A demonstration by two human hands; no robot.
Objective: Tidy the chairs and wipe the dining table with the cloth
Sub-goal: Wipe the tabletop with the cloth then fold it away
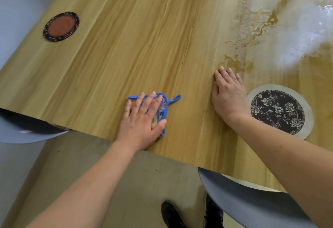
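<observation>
**Head view: cloth pressed flat near the table's front edge, wet patch farther off**

Nearest the camera, two grey chairs are seen: one chair back (252, 200) at the lower right, tucked partly under the table edge, and another chair (27, 130) at the lower left. Dark shoes (171, 213) are visible on the floor between them.

Just past the front edge of the wooden table (126, 38), the cloth (163, 109), blue-bordered with a printed pattern, is pinned under the left hand (142, 119). That hand is spread open, palm down, with fingers fanned across the fabric; nothing is gripped. The cloth is bunched, so only part of it meets the wood.

To the right, the right hand (228, 94) is laid flat and open on the bare table, holding nothing, apparently as a brace. Just beside its wrist lies a round floral mat (279, 110).

Farther back on the right, a wet, glossy patch (252, 29) is spread over the wood, with glare beyond it. At the far left a round reddish coaster (61, 26) is set well apart from everything else.

The wiping is judged to be under way. For a good result, the cloth is best flattened out first, even pressure kept through the palm, and overlapping strokes run along the grain toward the wet patch. The mat and coaster would need lifting so the wood beneath is reached.
</observation>
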